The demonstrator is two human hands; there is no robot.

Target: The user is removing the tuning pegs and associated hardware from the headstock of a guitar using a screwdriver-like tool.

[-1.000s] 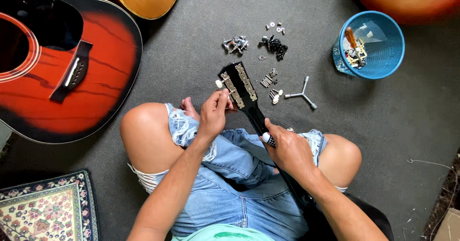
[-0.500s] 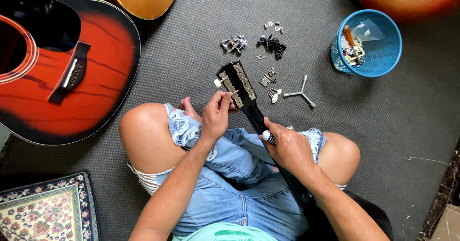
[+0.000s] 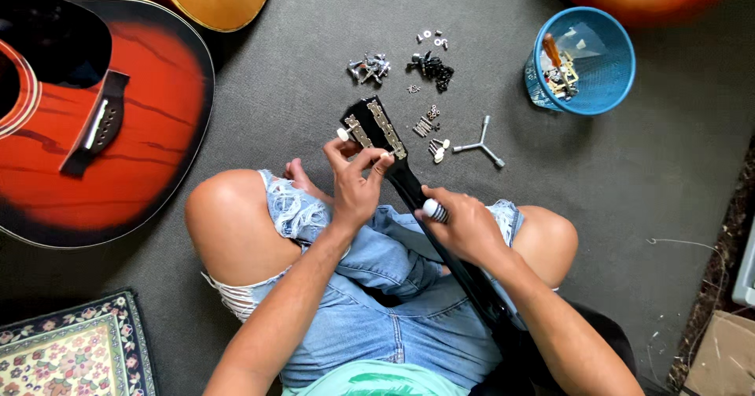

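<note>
Head view, looking straight down on a seated person in torn denim shorts: a black guitar neck (image 3: 440,239) runs diagonally across the lap, its headstock (image 3: 376,128) lying on the grey carpet (image 3: 299,113) just past the knees, tuner plates facing up; the left hand (image 3: 355,182) pinches with fingertips at the lower end of the tuner strip on the headstock, closed on something too small to make out; the right hand (image 3: 464,227) is clenched around the neck and also grips a small white-tipped tool (image 3: 435,209), seemingly a screwdriver handle, though its working end is hidden. Just beyond the headstock lie small heaps of hardware: silver tuners (image 3: 370,67), black screws (image 3: 431,67), loose washers (image 3: 431,37), and a three-armed wrench (image 3: 478,144); a blue basket (image 3: 609,89) with bits in it stands well apart to the right; a red sunburst guitar (image 3: 102,121) lies to the left. To do this well, I judge the neck should stay braced against the thigh, the fingers holding the small part square to its hole, and loose pieces kept sorted in their heaps.
</note>
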